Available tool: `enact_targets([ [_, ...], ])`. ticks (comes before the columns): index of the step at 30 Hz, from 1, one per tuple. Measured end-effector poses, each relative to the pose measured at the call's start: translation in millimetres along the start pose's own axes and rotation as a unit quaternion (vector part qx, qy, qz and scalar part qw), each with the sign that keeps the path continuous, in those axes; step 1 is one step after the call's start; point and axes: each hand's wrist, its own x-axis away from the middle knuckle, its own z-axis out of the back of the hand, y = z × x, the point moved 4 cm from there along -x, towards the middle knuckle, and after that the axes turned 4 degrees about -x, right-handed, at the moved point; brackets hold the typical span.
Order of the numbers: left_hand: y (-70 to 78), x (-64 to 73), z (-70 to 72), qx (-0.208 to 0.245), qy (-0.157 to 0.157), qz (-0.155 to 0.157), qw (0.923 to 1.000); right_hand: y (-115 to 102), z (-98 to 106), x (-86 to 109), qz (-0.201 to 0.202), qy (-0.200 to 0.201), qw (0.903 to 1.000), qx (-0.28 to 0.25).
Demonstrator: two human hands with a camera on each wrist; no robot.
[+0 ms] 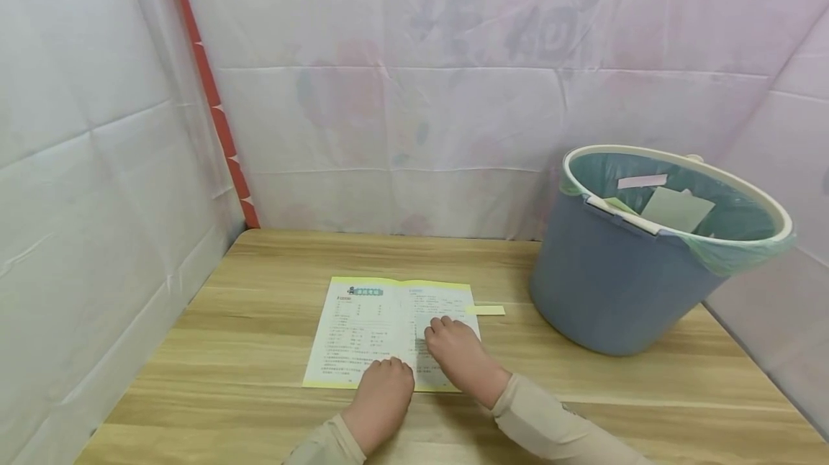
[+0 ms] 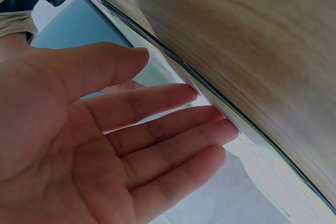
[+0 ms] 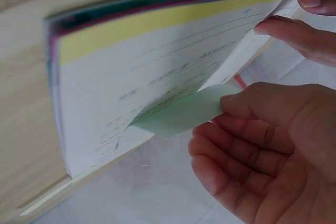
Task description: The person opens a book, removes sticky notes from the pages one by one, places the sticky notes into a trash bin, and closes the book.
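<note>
An open printed booklet [image 1: 356, 335] with yellow page edges lies on the wooden table. My right hand [image 1: 461, 357] is over its right-hand page. Between thumb and fingertips it pinches a pale green sticky note [image 3: 181, 111], whose far edge meets the printed page in the right wrist view. At the booklet's lower edge, near the fold, rests my left hand [image 1: 383, 394]. Its fingers [image 2: 173, 145] are straight, with the tips against the page and nothing gripped. A pale yellow paper tab [image 1: 488, 310] sticks out from the right side of the booklet.
A blue-grey bucket [image 1: 615, 285] with a green plastic liner stands to the right on the table [image 1: 220, 350]. Inside it are a pink strip [image 1: 641, 181] and a pale green paper [image 1: 676, 209]. White sheeting [image 1: 388, 119] hangs behind and at the sides.
</note>
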Motion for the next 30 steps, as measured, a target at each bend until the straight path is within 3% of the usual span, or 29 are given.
enact_targets([
  [6, 0.9, -0.2, 0.4, -0.002, -0.004, 0.005, 1.0000, 6, -3, 1.7, -0.025, -0.012, 0.9996, 0.005],
  [20, -0.1, -0.6, -0.6, -0.013, -0.023, 0.018, 0.9995, 24, 1, 1.1, -0.070, 0.034, 0.9969, -0.015],
  [30, 1.3, 0.7, -0.3, -0.014, 0.000, 0.005, 0.9999, 37, 7, 5.5, -0.105, 0.059, 0.9923, -0.028],
])
